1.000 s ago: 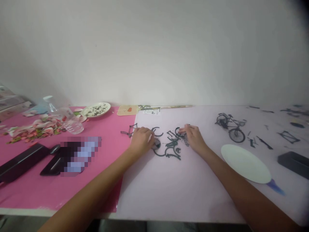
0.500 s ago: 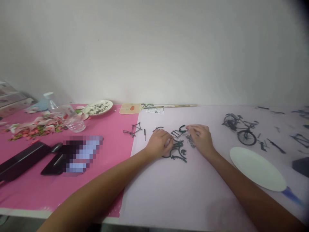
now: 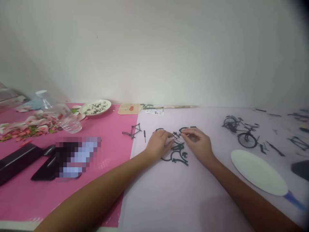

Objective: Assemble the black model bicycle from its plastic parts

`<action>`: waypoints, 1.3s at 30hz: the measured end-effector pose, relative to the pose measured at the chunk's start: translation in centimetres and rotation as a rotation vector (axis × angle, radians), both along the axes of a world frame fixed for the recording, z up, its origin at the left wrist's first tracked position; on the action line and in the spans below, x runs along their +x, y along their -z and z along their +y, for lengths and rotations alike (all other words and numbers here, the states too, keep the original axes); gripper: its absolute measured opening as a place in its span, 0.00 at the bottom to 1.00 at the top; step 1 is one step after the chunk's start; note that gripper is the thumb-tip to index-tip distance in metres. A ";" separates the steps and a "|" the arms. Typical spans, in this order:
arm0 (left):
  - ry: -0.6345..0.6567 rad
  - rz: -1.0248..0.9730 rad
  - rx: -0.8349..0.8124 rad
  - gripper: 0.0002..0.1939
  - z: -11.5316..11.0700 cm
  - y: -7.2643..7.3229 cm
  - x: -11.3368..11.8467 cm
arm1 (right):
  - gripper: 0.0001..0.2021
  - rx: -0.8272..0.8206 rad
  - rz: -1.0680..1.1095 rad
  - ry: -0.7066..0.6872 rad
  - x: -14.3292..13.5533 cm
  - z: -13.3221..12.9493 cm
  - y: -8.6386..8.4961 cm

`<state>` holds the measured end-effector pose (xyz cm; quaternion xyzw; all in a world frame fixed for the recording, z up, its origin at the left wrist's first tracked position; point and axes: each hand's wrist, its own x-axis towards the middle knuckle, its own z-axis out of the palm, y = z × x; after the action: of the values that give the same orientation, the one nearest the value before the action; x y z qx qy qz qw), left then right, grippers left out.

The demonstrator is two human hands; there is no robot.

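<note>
Over the pale tabletop, my left hand is closed, thumb and fingertips together beside a cluster of small parts. Facing it, my right hand pinches thumb against fingers at something too small and blurred to name. Small grey bits show between the two sets of fingertips. Just below them lie dark green curved model parts, partly covered by my left hand. To the left rest a small dark model bicycle frame and a tiny screwdriver.
An assembled model bicycle stands at the right, with scattered dark parts beyond it. A white oval plate lies near my right forearm. On the pink side are a clear bottle, petals, a filled plate and a blurred-out phone.
My right hand has shifted slightly left, bringing its fingertips closer to my left hand. My left hand has stayed about where it was. The view has turned a little.
</note>
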<state>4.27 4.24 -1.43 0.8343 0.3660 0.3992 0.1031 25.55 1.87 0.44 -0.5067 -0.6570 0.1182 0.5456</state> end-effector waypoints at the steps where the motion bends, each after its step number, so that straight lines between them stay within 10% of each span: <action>1: -0.007 0.006 -0.009 0.07 0.1 0.0 0.0 | 0.02 0.007 -0.018 -0.017 -0.1 -0.1 0.1; 26: 0.080 0.058 -0.008 0.02 -0.3 -0.7 -0.3 | 0.12 0.029 -0.208 0.069 0.4 -0.8 -1.3; 39: -0.011 -0.124 -0.102 0.23 0.0 -0.8 -0.6 | 0.16 -0.262 0.358 -0.105 -1.4 -0.9 -0.6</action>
<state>3.68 4.22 -0.58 0.7996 0.3835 0.4314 0.1655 24.11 0.93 1.03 -0.5094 -0.5541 0.3187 0.5761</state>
